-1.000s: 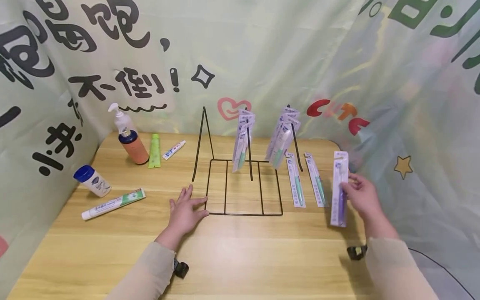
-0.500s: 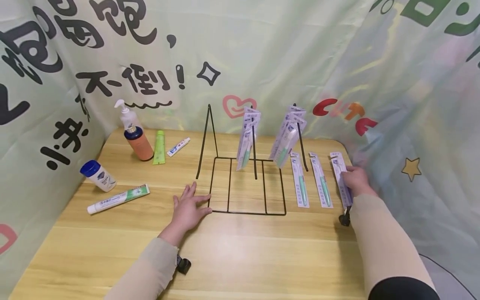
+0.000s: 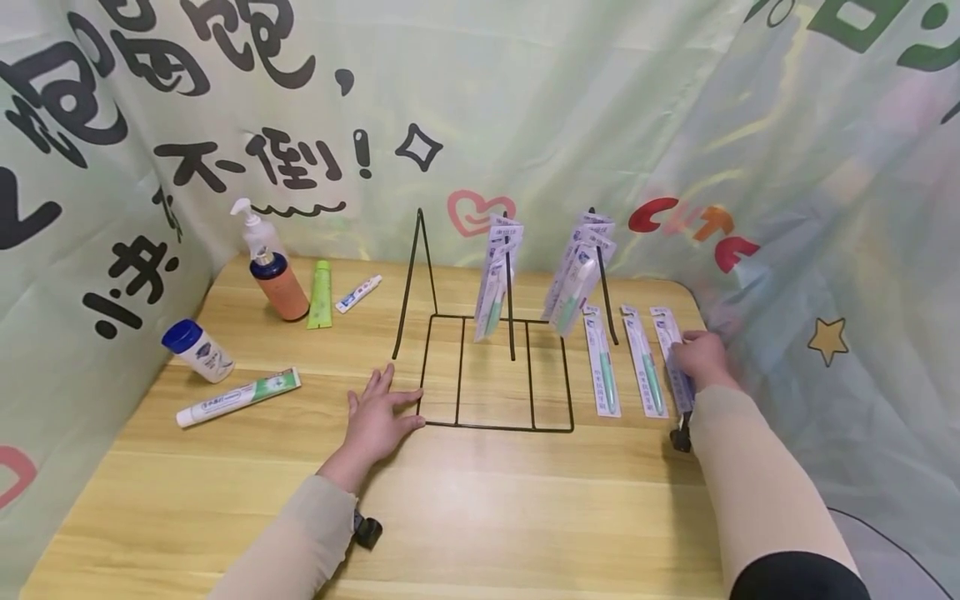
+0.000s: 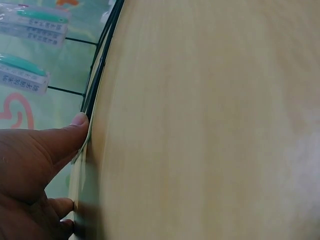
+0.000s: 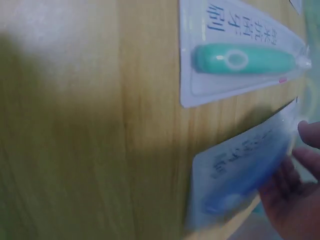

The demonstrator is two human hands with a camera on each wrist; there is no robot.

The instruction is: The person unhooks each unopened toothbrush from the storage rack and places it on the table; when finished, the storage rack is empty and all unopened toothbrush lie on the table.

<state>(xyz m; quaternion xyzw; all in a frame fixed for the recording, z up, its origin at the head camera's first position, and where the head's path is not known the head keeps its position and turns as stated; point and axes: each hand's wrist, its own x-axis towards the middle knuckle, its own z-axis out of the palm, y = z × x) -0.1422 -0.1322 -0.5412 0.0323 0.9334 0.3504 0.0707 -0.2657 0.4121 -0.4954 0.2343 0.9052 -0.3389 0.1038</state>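
In the head view my left hand (image 3: 377,421) rests on the table with fingers spread, thumb and index finger at the near left corner of a black wire display rack (image 3: 510,428). The left wrist view shows the thumb (image 4: 70,131) touching the wire. At the right, my right hand (image 3: 703,358) pinches a packaged purple toothbrush (image 3: 664,327) by its right edge, low over the table. In the right wrist view this package (image 5: 235,175) tilts, its handle side blurred. Left of it lie two packaged green toothbrushes, one nearer (image 3: 645,358) and one beside the rack (image 3: 602,358).
More packaged toothbrushes hang on the rack's middle (image 3: 491,287) and right (image 3: 576,283) hooks; the left hook (image 3: 408,283) is bare. At the left stand pump bottles (image 3: 279,287), with a blue-capped bottle (image 3: 206,354) and toothpaste tubes (image 3: 240,397) lying nearby. Printed cloth hangs behind.
My right hand has lowered the purple toothbrush from above the table into line beside the green ones, then shifted it slightly left. My left hand stays at the rack corner.
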